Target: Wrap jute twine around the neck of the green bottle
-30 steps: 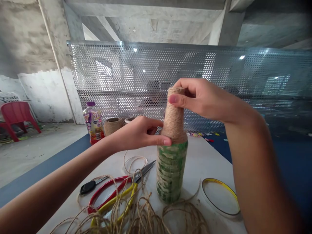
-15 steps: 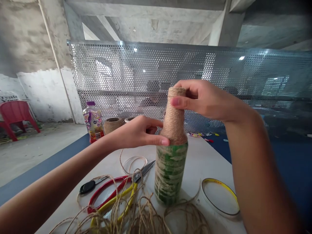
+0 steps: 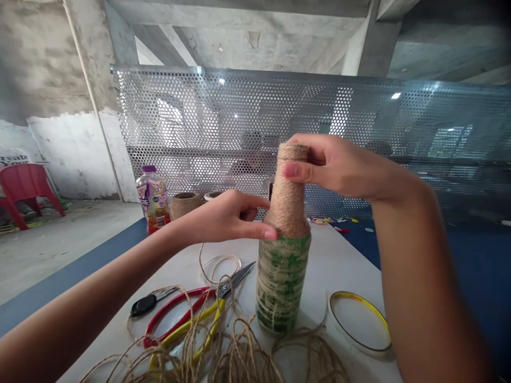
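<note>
A green bottle (image 3: 282, 282) stands on the white board, its neck and shoulder covered in tightly wound jute twine (image 3: 288, 205). Wider tan strips or smears band the green body below. My right hand (image 3: 339, 165) grips the neck near the top, thumb at the front and fingers behind. My left hand (image 3: 233, 215) is at the shoulder, thumb pressed on the twine's lower edge and forefinger reaching behind the neck; whether a strand lies in its grasp is hidden. A loose heap of jute twine (image 3: 243, 356) lies in front of the bottle.
Scissors (image 3: 225, 288) with red and yellow handles lie left of the bottle, beside a black-handled tool (image 3: 144, 305). A tape ring (image 3: 361, 322) lies right. Behind stand a drink bottle (image 3: 153, 199) and a twine roll (image 3: 186, 205). A perforated metal screen (image 3: 223, 122) rises beyond.
The bottle has turned a little and shifted slightly to the right, my right hand moving with it. My left hand stays nearly in place at the shoulder.
</note>
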`<control>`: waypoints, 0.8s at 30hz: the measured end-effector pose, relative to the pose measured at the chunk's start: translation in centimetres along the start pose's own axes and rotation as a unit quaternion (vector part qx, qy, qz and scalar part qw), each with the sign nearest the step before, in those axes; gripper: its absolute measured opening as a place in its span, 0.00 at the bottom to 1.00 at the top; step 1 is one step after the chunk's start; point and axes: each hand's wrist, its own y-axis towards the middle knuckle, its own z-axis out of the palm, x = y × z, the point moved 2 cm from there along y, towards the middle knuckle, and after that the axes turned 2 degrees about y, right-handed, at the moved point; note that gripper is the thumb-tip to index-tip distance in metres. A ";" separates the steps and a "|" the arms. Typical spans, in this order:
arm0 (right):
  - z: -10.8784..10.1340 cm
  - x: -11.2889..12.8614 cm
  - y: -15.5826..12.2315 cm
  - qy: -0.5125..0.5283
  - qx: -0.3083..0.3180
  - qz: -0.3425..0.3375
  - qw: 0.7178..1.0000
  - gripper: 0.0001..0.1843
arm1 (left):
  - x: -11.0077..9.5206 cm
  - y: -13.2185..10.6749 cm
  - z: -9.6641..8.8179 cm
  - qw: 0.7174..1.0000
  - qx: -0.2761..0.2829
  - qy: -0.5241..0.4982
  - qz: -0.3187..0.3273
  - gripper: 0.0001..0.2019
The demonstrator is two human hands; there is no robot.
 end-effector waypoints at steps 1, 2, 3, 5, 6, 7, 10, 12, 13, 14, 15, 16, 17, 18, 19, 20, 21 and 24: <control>-0.1 0.0 -0.1 0.018 0.013 -0.007 1.000 0.13 | 0.0 0.0 0.0 1.000 0.006 -0.002 0.001 0.16; -0.1 0.0 -0.1 0.029 0.021 -0.011 0.999 0.12 | 0.0 0.0 0.0 1.000 0.012 -0.003 0.002 0.16; -0.2 0.0 -0.2 0.031 0.026 -0.011 0.999 0.13 | 0.0 0.0 0.0 1.000 0.016 -0.004 0.004 0.17; -0.3 -0.1 -0.2 0.018 0.025 0.000 1.000 0.15 | 0.1 -0.1 -0.1 1.000 0.018 -0.004 0.005 0.18; -0.3 -0.2 -0.1 0.008 0.021 0.011 1.000 0.17 | 0.1 -0.2 -0.1 1.000 0.018 -0.003 0.005 0.19; -0.2 -0.3 -0.1 -0.003 0.012 0.023 1.000 0.18 | 0.1 -0.2 -0.1 1.000 0.018 -0.001 0.002 0.19; 0.1 -0.5 0.3 -0.034 -0.021 0.050 0.998 0.20 | 0.2 -0.2 -0.1 1.000 0.020 0.014 -0.014 0.19; 0.3 -0.4 0.5 -0.039 -0.028 0.051 0.998 0.19 | 0.2 -0.2 -0.1 0.999 0.020 0.019 -0.017 0.18; 0.4 -0.3 0.5 -0.035 -0.025 0.047 0.998 0.18 | 0.2 -0.2 -0.1 1.000 0.020 0.018 -0.016 0.18; 0.4 -0.3 0.5 -0.025 -0.019 0.041 0.999 0.17 | 0.1 -0.2 -0.1 1.000 0.021 0.014 -0.012 0.18; 0.4 -0.2 0.4 -0.011 -0.011 0.035 0.999 0.16 | 0.1 -0.2 -0.1 1.000 0.022 0.011 -0.009 0.18; 0.4 -0.2 0.4 0.007 0.002 0.028 1.000 0.15 | 0.1 -0.2 -0.1 1.000 0.023 0.007 -0.007 0.18; 0.4 -0.1 0.3 0.032 0.017 0.017 0.999 0.15 | 0.1 -0.1 0.0 1.000 0.024 0.003 -0.004 0.18; 0.4 -0.2 0.3 0.060 0.035 0.004 0.998 0.14 | 0.0 -0.1 0.0 1.000 0.024 -0.002 -0.001 0.18; 0.4 -0.2 0.3 0.087 0.052 -0.008 0.995 0.14 | 0.0 -0.1 0.0 1.000 0.024 -0.006 0.003 0.18; 0.3 -0.3 0.3 0.106 0.064 -0.016 0.992 0.14 | 0.0 -0.1 0.0 1.000 0.025 -0.008 0.005 0.18; 0.3 -0.5 0.2 0.112 0.067 -0.017 0.991 0.15 | -0.1 -0.1 0.0 1.000 0.025 -0.008 0.006 0.18; -0.1 -1.0 0.2 0.053 0.039 0.029 0.997 0.19 | -0.1 -0.1 0.1 1.000 0.027 0.003 -0.003 0.20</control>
